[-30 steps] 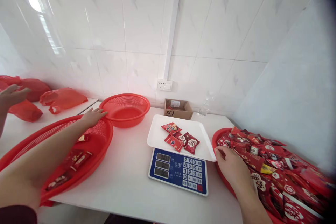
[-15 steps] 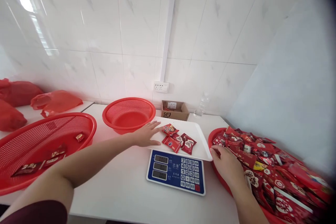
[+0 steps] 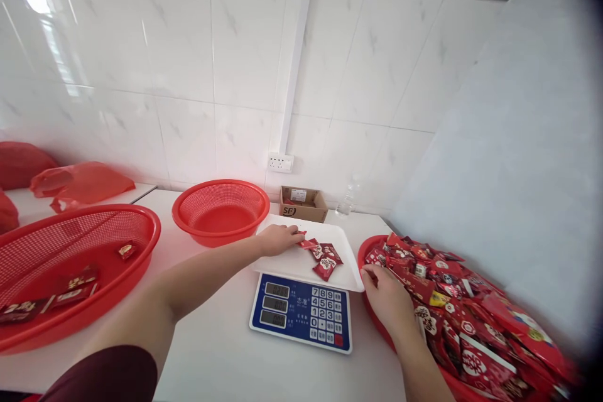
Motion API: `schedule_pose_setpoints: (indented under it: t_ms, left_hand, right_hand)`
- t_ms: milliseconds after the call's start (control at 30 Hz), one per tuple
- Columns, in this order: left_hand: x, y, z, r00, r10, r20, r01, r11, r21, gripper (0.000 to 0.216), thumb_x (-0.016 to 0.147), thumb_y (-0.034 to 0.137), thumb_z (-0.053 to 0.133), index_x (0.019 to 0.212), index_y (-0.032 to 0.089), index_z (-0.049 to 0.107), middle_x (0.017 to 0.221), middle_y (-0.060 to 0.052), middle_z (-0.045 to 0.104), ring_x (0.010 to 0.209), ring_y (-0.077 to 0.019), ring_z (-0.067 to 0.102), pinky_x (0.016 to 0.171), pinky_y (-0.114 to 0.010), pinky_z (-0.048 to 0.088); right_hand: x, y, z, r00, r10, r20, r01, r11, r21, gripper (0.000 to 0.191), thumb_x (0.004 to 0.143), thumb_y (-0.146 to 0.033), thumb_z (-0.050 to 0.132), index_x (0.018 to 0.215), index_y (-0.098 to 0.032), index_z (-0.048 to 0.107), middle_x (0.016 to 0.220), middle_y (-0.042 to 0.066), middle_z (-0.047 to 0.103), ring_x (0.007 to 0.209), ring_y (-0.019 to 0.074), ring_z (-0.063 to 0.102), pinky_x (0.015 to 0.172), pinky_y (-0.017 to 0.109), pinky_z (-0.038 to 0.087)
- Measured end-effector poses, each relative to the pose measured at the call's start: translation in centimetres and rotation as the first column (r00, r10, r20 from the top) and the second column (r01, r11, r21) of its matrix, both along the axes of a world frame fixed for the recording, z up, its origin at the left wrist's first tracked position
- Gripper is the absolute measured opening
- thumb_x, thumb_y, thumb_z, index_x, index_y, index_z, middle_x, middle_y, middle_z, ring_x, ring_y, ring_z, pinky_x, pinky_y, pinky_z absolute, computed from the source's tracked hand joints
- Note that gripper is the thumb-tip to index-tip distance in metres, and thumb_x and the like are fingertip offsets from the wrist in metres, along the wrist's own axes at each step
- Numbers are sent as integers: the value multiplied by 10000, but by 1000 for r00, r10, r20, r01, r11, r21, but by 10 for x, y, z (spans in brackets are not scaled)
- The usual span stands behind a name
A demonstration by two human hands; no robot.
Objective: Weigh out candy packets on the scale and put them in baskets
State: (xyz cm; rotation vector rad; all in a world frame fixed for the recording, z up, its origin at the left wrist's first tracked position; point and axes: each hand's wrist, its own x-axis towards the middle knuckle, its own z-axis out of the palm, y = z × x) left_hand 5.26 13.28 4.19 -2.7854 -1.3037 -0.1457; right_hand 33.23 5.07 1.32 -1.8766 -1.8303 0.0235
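My left hand (image 3: 277, 240) reaches over the white tray (image 3: 287, 264) of a blue digital scale (image 3: 301, 314). Its fingers are closed on a red candy packet (image 3: 307, 243) at the tray's middle. A few more red packets (image 3: 326, 260) lie just right of it on the tray. My right hand (image 3: 384, 292) rests, back up, on the left rim of a red basket (image 3: 363, 252), with the fingers curled down at the tray's corner. That basket is heaped with red candy packets (image 3: 447, 301). What the right fingers hold is hidden.
A large red mesh basket (image 3: 141, 226) with several packets sits at the left. A smaller empty one (image 3: 221, 210) stands behind the scale. A cardboard box (image 3: 301, 204), a clear bottle (image 3: 346, 201) and a wall socket (image 3: 280, 162) are at the back. Red plastic bags (image 3: 80, 179) lie far left.
My left hand swung from the left basket to the scale tray and closed on a packet there. The right hand stayed at the right basket's rim. The view shifted left and up.
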Motion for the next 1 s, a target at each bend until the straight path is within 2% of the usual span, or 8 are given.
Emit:
schedule_pose_setpoints:
  t_ms: [167, 267, 400, 467, 567, 700, 833, 1000]
  left_hand:
    - [-41, 5, 23, 978, 195, 77, -202, 974, 106, 462, 906, 180, 357, 1341, 331, 394, 1333, -98, 461, 1055, -268, 580, 760, -368, 484]
    - [-71, 13, 35, 932, 336, 133, -353, 926, 134, 438, 926, 225, 335, 1355, 306, 360, 1361, -137, 421, 1132, -307, 539, 819, -436, 471]
    - [-81, 16, 34, 912, 382, 149, -400, 910, 110, 481, 936, 376, 343, 1388, 209, 327, 1449, -207, 312, 1334, -393, 285, 997, -613, 263]
    - [-65, 14, 26, 945, 304, 122, -313, 948, 62, 564, 922, 461, 357, 1407, 177, 309, 1496, -211, 240, 1381, -397, 158, 1041, -626, 156]
    - [-22, 6, 10, 994, 77, 79, -73, 996, -53, 685, 865, 609, 382, 1437, 252, 263, 1542, -123, 181, 1409, -324, 112, 1095, -522, 143]
    - [42, 0, -6, 983, -169, 69, 179, 969, -171, 830, 752, 708, 475, 1447, 350, 196, 1555, -60, 161, 1414, -298, 110, 1098, -483, 169]
    - [84, 2, -14, 974, -213, 73, 223, 955, -197, 821, 726, 737, 467, 1402, 293, 330, 1489, -122, 317, 1360, -357, 253, 1047, -556, 226]
    - [98, 7, -13, 985, -130, 114, 148, 976, -159, 658, 737, 687, 519, 1202, 220, 539, 1209, -145, 560, 1153, -328, 496, 933, -476, 399]
  right_hand:
    - [0, 0, -1, 1000, 1, -17, -1, 1000, 9, 288, 858, -339, 365, 926, -213, 614, 988, 64, 676, 892, 213, 612, 735, 308, 428]
    - [-1, 1, -1, 1000, -5, 0, 5, 1000, 8, 285, 859, -328, 367, 924, -211, 618, 984, 70, 672, 891, 210, 608, 721, 301, 425]
    - [-2, 1, 0, 1000, -12, 0, 12, 1000, 4, 287, 860, -325, 372, 929, -210, 625, 982, 71, 667, 886, 202, 606, 706, 290, 420]
    - [-2, 2, -1, 1000, -16, -8, 16, 1000, 0, 296, 861, -322, 367, 946, -206, 625, 1004, 73, 662, 900, 201, 602, 716, 290, 418]
    - [-1, 3, -2, 1000, -17, -25, 17, 1000, -1, 294, 854, -319, 376, 950, -201, 629, 1009, 71, 662, 913, 201, 596, 740, 290, 413]
    - [0, 4, -5, 1000, -3, -25, 4, 1000, 27, 299, 848, -326, 378, 941, -200, 633, 997, 70, 663, 916, 205, 591, 763, 295, 407]
    - [0, 3, -5, 999, 12, -30, -11, 999, 40, 306, 854, -325, 361, 931, -197, 628, 987, 73, 664, 912, 208, 589, 779, 303, 406]
    - [0, 3, -5, 999, 17, -51, -15, 1000, 23, 295, 854, -309, 355, 927, -196, 617, 968, 68, 664, 920, 206, 588, 805, 300, 406]
